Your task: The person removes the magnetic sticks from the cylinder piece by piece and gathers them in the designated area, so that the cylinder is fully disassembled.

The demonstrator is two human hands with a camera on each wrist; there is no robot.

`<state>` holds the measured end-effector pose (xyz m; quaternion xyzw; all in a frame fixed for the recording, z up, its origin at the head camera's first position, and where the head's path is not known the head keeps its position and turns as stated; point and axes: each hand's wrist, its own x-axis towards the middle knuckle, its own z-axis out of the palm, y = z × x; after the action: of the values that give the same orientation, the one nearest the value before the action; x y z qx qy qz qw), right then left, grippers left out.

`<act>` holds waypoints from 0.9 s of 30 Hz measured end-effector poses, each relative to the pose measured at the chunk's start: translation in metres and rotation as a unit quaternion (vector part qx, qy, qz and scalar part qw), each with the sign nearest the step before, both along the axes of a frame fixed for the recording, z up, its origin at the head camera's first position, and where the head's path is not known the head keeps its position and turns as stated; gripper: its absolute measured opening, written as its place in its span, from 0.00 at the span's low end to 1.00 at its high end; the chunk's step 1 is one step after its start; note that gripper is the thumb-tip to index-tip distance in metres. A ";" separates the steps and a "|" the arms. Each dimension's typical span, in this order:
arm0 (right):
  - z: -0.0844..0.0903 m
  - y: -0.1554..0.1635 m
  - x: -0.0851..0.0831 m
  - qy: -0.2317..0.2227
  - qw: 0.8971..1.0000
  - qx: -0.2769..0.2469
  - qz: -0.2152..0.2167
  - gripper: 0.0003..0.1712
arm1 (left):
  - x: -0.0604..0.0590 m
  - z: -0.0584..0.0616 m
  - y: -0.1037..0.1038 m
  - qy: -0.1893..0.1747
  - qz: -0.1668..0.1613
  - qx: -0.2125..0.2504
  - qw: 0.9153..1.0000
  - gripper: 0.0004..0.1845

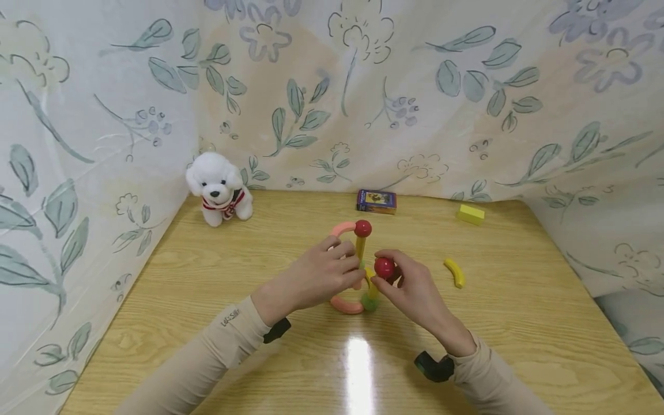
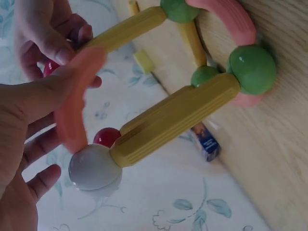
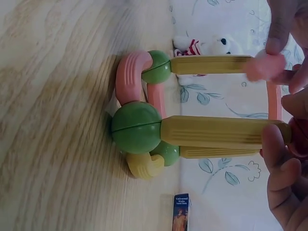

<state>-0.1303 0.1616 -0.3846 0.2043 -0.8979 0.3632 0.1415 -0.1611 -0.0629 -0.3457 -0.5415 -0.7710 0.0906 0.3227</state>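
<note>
A toy frame of yellow rods [image 3: 216, 131], green balls [image 3: 136, 127] and pink curved pieces [image 3: 132, 77] stands mid-table [image 1: 207, 300]. My left hand [image 1: 321, 275] pinches the upper pink curved piece [image 2: 77, 96], which runs up to a white ball [image 2: 94, 166] on a rod's end. A red ball [image 1: 362, 228] caps the far upright rod [image 1: 360, 246]. My right hand [image 1: 402, 283] pinches a second red ball [image 1: 384, 267] and holds it at the top of the near rod. The base's green ball [image 1: 370, 301] and pink arc [image 1: 346, 305] rest on the wood.
A white plush dog [image 1: 220, 187] sits at the back left. A small card box [image 1: 376, 201] and a yellow block [image 1: 470, 214] lie near the back. A loose yellow curved piece [image 1: 455, 272] lies right of my hands. Flowered cloth walls [image 1: 78, 173] enclose three sides.
</note>
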 end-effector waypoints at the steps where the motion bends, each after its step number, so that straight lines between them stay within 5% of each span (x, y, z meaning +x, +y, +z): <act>1: 0.000 0.000 0.000 -0.002 1.000 -0.001 0.000 0.27 | 0.001 0.000 0.000 -0.001 0.001 -0.009 1.000 0.05; 11: 0.001 0.002 0.002 -0.049 0.998 -0.028 0.006 0.30 | 0.005 0.001 0.000 0.000 0.010 -0.051 0.999 0.08; 14: 0.003 0.004 0.001 -0.127 0.989 -0.078 0.014 0.30 | 0.004 0.002 -0.002 -0.019 0.016 0.000 1.000 0.12; 16: 0.004 0.006 0.000 -0.189 0.975 -0.119 0.022 0.30 | 0.003 0.001 -0.005 -0.066 0.034 0.097 0.993 0.14; 18: 0.006 0.008 -0.001 -0.241 0.956 -0.162 0.026 0.30 | 0.003 0.000 -0.008 -0.139 0.058 0.221 0.964 0.16; 21: 0.007 0.010 -0.002 -0.285 0.936 -0.206 0.033 0.30 | 0.003 -0.003 -0.014 -0.259 0.088 0.375 0.885 0.14; 24: 0.007 0.009 -0.003 -0.292 0.929 -0.226 0.036 0.29 | 0.002 -0.007 -0.019 -0.354 0.125 0.417 0.828 0.14; 27: 0.005 0.007 -0.003 -0.286 0.929 -0.230 0.043 0.28 | 0.003 -0.009 -0.023 -0.425 0.143 0.415 0.792 0.12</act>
<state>-0.1331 0.1688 -0.3792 0.0921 -0.7826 0.6085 -0.0941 -0.1583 -0.0860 -0.3543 -0.2229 -0.8629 -0.4315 0.1396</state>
